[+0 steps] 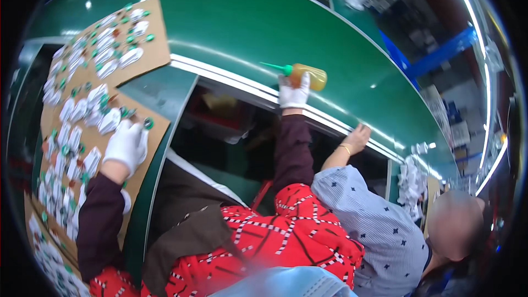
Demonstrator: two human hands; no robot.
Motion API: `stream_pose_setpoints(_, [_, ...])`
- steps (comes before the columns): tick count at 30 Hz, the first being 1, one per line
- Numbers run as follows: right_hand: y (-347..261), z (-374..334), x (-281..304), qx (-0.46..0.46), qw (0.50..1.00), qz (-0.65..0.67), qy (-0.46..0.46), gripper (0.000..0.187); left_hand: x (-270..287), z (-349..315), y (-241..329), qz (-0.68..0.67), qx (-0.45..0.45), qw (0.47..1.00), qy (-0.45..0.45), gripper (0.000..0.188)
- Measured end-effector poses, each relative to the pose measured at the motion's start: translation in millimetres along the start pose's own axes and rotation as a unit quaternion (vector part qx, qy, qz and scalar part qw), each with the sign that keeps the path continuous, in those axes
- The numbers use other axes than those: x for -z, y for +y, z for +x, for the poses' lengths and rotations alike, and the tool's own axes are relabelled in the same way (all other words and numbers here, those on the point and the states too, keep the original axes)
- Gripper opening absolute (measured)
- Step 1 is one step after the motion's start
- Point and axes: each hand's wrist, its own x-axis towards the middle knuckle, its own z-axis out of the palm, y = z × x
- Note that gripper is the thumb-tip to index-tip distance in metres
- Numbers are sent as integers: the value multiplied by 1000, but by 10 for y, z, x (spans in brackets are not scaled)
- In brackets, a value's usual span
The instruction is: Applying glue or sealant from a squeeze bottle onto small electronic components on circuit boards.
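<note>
My right hand (294,94), in a white glove, is closed round a squeeze bottle (314,78) of amber liquid. The bottle lies sideways just above the green work surface, its thin green nozzle pointing left. On the left, my gloved left hand (126,143) is curled at the right edge of a cardboard sheet (157,126). A small part with a green ring (148,123) shows right by its fingertips; what those fingers pinch is mostly hidden. Rows of white pieces (109,121) with small green round parts cover the cardboard.
Another cardboard sheet (157,27) with similar pieces lies farther back. A co-worker's bare hand (358,137) rests at the edge of the green conveyor-like surface (231,22), right of me. A heap of white pieces (411,184) sits beyond. Between the tables is a dark gap.
</note>
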Motion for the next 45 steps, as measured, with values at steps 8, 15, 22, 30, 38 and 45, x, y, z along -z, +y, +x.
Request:
stream_pose_setpoints(8, [-7, -17, 95, 13, 998, -24, -54, 35, 27, 40, -198, -99, -34, 993, -51, 16])
stream_pose_setpoints(15, [317, -803, -515, -88, 970, 25, -226, 50, -124, 70, -261, -3, -81, 996, 29, 9])
stream_pose_setpoints(22, [1103, -1588, -903, -165, 917, -108, -346, 60, -64, 68, -371, -40, -61, 996, -59, 16])
stream_pose_setpoints(30, [1293, -2031, -1137, -79, 856, -247, -448, 63, 121, 113, -410, -103, -28, 980, -169, 18])
stream_pose_setpoints(38, [1283, -2117, -1325, -106, 824, -303, -468, 62, 177, 164, -382, -59, -37, 980, -184, 21])
stream_pose_setpoints(45, [1261, -2132, -1315, -114, 789, -363, -483, 64, 120, 100, -332, -29, -30, 987, -158, 25])
